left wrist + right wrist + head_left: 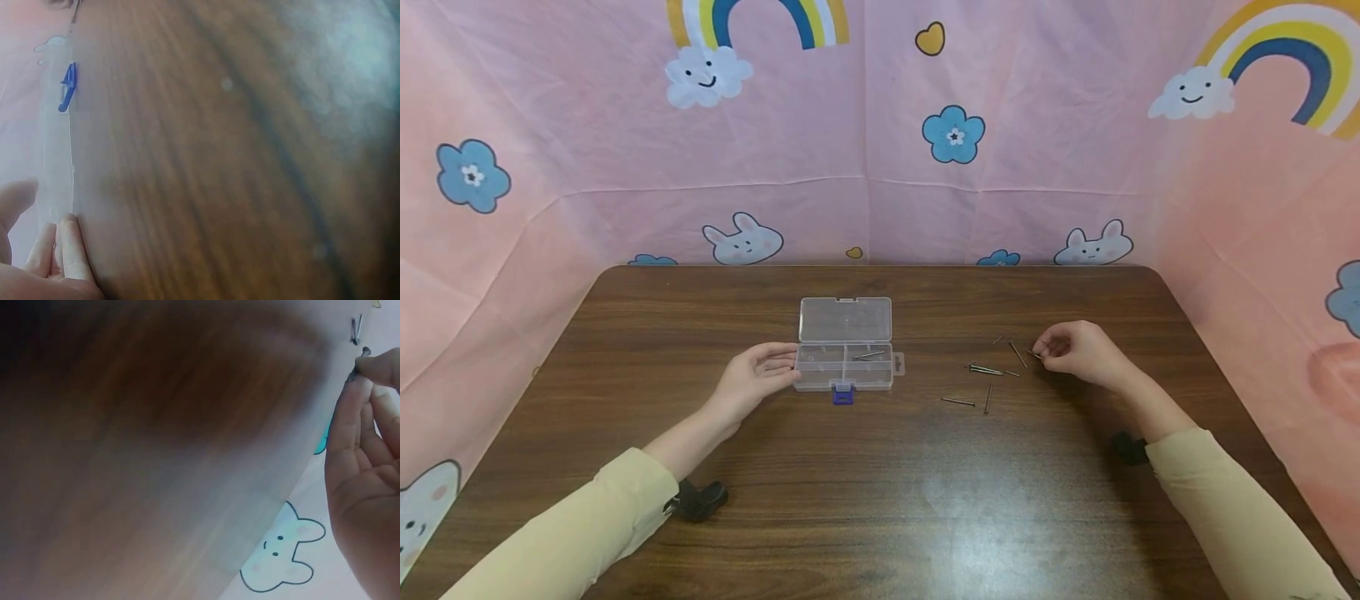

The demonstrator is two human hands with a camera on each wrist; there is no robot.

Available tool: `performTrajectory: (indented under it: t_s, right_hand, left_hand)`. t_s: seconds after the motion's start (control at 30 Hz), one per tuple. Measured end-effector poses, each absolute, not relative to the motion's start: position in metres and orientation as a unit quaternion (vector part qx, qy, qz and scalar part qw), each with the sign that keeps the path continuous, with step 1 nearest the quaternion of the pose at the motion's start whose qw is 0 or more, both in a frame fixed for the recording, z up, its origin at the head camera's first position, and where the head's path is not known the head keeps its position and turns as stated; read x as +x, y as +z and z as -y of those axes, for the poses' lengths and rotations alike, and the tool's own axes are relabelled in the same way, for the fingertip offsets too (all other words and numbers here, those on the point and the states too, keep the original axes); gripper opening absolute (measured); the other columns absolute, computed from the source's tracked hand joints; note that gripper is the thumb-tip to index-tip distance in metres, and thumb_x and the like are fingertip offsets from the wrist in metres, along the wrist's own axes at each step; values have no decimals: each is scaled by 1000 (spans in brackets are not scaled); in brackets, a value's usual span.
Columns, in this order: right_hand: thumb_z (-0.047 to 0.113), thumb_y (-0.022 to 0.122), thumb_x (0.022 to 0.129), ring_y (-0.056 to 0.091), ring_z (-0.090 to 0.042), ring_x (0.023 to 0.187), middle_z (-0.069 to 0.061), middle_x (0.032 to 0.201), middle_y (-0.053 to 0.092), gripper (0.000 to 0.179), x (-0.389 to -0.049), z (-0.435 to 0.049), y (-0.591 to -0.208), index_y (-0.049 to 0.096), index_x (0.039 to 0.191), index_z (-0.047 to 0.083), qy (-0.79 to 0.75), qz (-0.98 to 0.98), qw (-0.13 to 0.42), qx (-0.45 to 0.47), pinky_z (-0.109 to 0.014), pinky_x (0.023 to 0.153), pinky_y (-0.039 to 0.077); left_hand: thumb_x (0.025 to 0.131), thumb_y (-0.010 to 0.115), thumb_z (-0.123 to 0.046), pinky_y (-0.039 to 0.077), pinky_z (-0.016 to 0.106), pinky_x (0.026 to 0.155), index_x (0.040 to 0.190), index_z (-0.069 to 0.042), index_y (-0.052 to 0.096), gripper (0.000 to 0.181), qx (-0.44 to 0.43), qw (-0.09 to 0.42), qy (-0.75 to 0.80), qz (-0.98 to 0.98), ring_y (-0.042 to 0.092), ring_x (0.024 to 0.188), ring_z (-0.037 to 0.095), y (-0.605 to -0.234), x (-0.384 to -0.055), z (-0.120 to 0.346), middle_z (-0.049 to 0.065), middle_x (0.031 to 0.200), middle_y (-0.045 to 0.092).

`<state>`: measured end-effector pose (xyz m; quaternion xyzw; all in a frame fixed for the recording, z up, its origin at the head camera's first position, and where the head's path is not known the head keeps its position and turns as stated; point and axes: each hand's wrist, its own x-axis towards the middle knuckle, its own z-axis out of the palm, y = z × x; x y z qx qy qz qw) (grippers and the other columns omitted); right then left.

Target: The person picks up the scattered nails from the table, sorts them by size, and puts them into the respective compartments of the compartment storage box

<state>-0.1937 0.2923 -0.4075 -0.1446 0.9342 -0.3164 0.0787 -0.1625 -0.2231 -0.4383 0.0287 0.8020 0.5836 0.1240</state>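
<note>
The step in hand looks like picking up one nail point(365, 352), pinched between the right hand's point(1081, 353) thumb and forefinger near loose nails point(958, 402) on the table point(820, 492). The left hand point(752, 379), fingers fairly straight, touches the box's point(872, 385) left end. The next move seems to call for a firm pinch, clear of neighbouring nails.

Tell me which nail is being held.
The nail pinched in the right hand; the other nails lie on the table or in the clear box.
</note>
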Motion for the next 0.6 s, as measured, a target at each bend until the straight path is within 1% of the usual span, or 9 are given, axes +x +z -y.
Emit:
performTrajectory:
  t_s: [0.3,0.47,0.6]
  right_hand:
    - [-5,71,91,62,-13,83,-11,95,76,14,-204,-276,-401,78,101,1,-330,-928,59,-164,-19,71,53]
    - [-6,70,90,63,-11,82,-14,94,77,14,-209,-262,-399,78,99,-1,-353,-917,57,-179,-17,69,52]
    - [-6,69,90,63,-10,81,-15,95,77,14,-213,-249,-400,78,99,-1,-368,-909,59,-185,-19,66,52]
  left_hand:
    - [102,73,-15,53,8,95,151,4,51,57,31,122,572,-811,58,139,43,-438,-163,224,30,150,58]
    - [102,72,-14,53,7,95,151,5,50,57,32,120,572,-811,58,139,43,-439,-163,224,30,150,58]
    - [102,72,-12,53,7,95,151,6,50,57,34,117,577,-808,58,138,44,-440,-164,223,31,149,58]
